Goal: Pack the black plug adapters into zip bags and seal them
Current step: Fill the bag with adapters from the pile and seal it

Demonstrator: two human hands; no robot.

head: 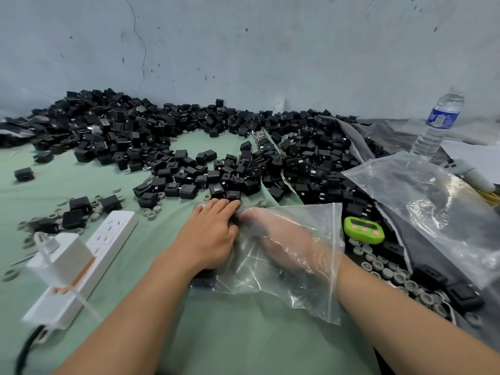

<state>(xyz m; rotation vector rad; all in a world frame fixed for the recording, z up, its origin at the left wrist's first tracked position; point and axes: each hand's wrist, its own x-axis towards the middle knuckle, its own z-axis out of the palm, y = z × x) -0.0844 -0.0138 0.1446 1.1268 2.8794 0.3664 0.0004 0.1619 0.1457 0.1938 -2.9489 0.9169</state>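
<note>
Head view shows your left hand (pixel 213 236) lying flat, fingers straight and close together, fingertips at the near edge of the black plug adapters (pixel 189 147) heaped along the wall. Your right hand (pixel 281 239) is inside the clear zip bag (pixel 311 288) on the green cloth (pixel 243 334); through the plastic you cannot tell how its fingers lie. A white power strip (pixel 108 239) with a charger (pixel 62 255) sits to the left. A green timer (pixel 364 230), grey caps (pixel 389 272), a second clear bag (pixel 433 207) and a water bottle (pixel 438 123) crowd the right.
</note>
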